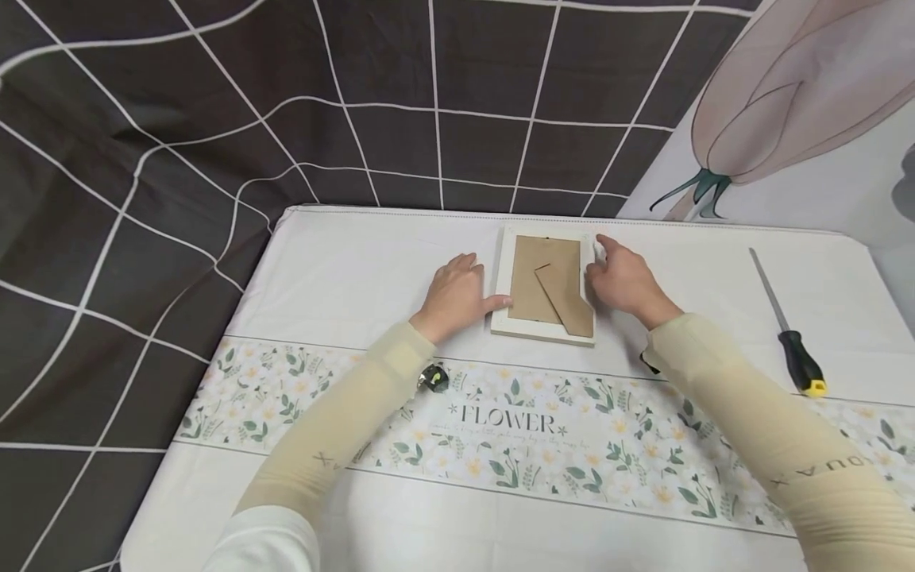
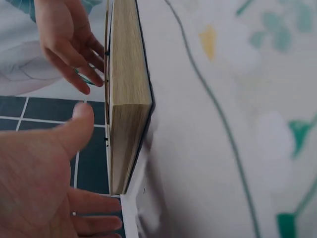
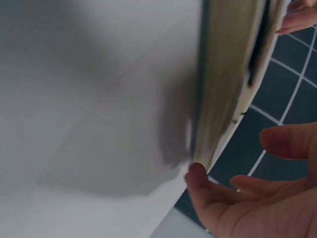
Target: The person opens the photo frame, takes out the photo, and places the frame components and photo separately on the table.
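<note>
A picture frame (image 1: 502,274) lies face down on the white table, its brown backing board (image 1: 529,278) and angled stand flap (image 1: 565,306) facing up. My left hand (image 1: 455,292) is at the frame's left side, thumb stretched toward the lower left edge and the other fingers loosely extended; in the left wrist view its palm (image 2: 34,183) stands beside the wooden edge (image 2: 130,59). At the right side is my right hand (image 1: 625,278), index finger reaching toward the top right corner. In the right wrist view a fingertip (image 3: 197,173) is right at the frame's corner.
A screwdriver (image 1: 801,361) with a black and yellow handle lies at the right of the table. A floral printed band (image 1: 515,445) runs across the tablecloth. Dark grid-patterned fabric (image 1: 400,103) hangs behind and left of the table.
</note>
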`<action>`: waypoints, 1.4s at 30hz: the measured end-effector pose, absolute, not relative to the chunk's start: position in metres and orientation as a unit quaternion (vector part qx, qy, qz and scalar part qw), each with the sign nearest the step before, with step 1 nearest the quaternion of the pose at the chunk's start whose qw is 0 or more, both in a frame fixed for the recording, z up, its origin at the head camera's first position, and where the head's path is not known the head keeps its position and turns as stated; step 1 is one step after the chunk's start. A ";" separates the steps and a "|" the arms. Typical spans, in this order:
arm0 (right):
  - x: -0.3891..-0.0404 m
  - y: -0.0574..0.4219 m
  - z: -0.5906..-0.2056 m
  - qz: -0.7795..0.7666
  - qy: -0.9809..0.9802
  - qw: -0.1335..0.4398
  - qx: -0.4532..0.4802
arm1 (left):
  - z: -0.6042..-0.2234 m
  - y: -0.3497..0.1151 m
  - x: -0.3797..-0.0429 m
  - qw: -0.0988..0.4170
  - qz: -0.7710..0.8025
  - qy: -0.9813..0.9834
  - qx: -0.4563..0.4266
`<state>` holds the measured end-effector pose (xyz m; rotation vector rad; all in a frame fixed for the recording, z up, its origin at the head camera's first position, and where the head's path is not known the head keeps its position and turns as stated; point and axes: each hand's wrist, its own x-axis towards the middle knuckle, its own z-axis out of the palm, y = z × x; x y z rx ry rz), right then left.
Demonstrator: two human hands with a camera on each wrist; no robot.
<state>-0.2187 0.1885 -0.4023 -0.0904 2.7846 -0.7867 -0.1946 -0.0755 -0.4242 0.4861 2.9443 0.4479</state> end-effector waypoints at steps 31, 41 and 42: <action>-0.257 0.180 -0.402 -0.288 0.945 0.150 -0.033 | -0.433 -0.077 -0.165 0.076 0.173 0.945 0.268; -0.254 0.184 -0.404 -0.379 0.909 0.172 -0.006 | -0.432 -0.076 -0.160 0.050 0.241 0.941 0.234; -0.254 0.184 -0.404 -0.386 0.906 0.174 -0.003 | -0.431 -0.076 -0.160 0.047 0.248 0.940 0.229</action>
